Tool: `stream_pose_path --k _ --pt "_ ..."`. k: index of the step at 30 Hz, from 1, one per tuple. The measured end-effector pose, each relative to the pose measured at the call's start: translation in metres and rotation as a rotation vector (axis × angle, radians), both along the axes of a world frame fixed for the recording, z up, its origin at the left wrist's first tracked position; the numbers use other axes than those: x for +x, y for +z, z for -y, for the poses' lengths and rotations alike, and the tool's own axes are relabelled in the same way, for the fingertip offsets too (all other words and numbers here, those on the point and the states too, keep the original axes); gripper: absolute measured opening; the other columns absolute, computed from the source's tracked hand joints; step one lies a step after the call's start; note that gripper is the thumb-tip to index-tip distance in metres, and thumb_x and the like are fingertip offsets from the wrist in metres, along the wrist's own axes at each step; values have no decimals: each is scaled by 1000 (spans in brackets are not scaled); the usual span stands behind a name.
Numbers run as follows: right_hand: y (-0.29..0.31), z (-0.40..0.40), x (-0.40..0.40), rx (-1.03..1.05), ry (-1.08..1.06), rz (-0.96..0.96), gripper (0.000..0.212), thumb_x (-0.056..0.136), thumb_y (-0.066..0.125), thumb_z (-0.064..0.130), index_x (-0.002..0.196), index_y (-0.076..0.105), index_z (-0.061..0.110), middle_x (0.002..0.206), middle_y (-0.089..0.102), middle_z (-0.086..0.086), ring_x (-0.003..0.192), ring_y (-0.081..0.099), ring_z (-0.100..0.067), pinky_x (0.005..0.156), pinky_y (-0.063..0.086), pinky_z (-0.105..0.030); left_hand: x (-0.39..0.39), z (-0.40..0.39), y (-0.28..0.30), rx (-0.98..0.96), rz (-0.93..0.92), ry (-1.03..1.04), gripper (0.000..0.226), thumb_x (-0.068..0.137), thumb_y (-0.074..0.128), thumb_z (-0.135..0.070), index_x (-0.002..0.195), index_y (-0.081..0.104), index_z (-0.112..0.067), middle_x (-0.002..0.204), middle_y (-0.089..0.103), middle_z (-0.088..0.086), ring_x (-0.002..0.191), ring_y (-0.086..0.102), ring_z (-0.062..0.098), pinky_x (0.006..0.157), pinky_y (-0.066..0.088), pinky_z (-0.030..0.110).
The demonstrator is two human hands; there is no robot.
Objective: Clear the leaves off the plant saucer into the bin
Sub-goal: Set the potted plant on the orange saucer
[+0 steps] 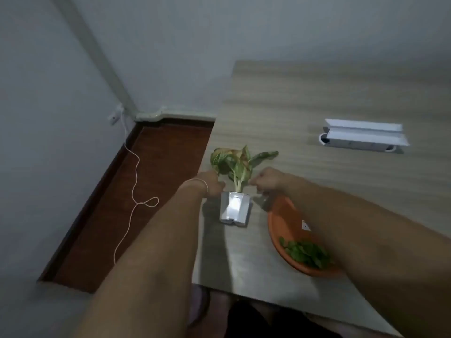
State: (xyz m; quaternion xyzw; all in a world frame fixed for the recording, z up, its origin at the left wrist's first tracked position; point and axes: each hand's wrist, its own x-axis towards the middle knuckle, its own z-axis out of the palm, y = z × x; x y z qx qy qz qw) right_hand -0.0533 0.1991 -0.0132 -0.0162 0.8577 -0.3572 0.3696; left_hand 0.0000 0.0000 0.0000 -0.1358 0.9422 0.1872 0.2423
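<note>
A white plant pot (234,209) with a variegated green and yellow plant (235,162) stands on the table near its left edge. My left hand (211,185) grips the pot's rim on the left, and my right hand (267,179) grips it on the right. To the right of the pot lies an orange plant saucer (280,215), partly hidden under my right forearm. A pile of small green leaves (305,252) sits in the near part of the saucer. No bin is in view.
A white rectangular box (363,135) lies at the far right of the wooden table (292,106). Left of the table is red-brown floor (151,191) with a thin white cable (133,186) trailing from a wall plug. Grey walls stand behind.
</note>
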Motion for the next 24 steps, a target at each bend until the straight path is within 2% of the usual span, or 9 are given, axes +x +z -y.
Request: stream_pose_path --k 4,5,7,8,12,16,20,22,24 --pt "-43 19 33 -11 -54 84 32 86 66 36 88 66 4 73 63 -7 59 60 -15 44 43 -13 18 -4 -38 145 86 167 66 88 46 -53 132 50 -3 140 51 21 123 53 34 99 42 37" --pt "-52 24 39 -43 -102 108 36 84 67 37 96 64 4 78 65 -8 64 63 -17 48 48 -17 20 -7 -46 189 92 188 63 88 46 -52 128 54 -4 135 55 21 117 56 33 96 44 37" --pt "-64 29 41 -149 -273 174 46 79 70 34 108 58 -1 97 69 -17 85 70 -28 74 61 -37 21 -11 -55 278 73 225 54 87 47 -50 112 64 -5 116 65 18 98 62 30 84 48 35" --pt "-66 31 42 -190 -334 216 49 77 72 33 108 57 -3 102 69 -20 91 71 -33 84 60 -46 21 -12 -58 311 52 247 51 85 47 -49 104 66 -6 107 68 17 90 64 30 79 49 35" --pt "-68 27 39 -325 -469 330 50 75 75 21 114 58 -5 104 72 -19 90 74 -29 84 60 -49 15 -15 -64 409 6 291 40 82 51 -39 89 68 -4 82 69 13 71 63 26 64 47 33" --pt "-57 5 33 -326 -495 244 46 68 79 25 103 65 -1 99 73 -19 89 74 -31 84 60 -50 -1 -26 -58 449 -108 224 28 85 56 -32 75 66 -8 68 62 3 65 57 21 54 40 29" --pt "-32 -36 18 -390 -539 80 19 68 82 17 79 67 13 81 73 -11 68 71 -23 67 59 -39 -23 -58 -43 607 -223 154 17 82 62 -28 85 71 -14 83 72 9 75 64 18 66 51 33" --pt "-23 -65 11 -419 -547 -2 21 66 84 13 80 69 17 88 76 -8 74 74 -17 72 62 -35 -34 -83 -37 695 -259 137 22 78 64 -26 95 72 -13 93 74 11 80 66 17 74 54 36" --pt "-19 -94 7 -387 -558 -92 35 62 87 13 90 68 19 94 76 -4 84 74 -17 79 61 -37 -41 -111 -36 777 -255 91 31 77 70 -21 108 69 -15 103 74 3 88 68 13 81 57 30"
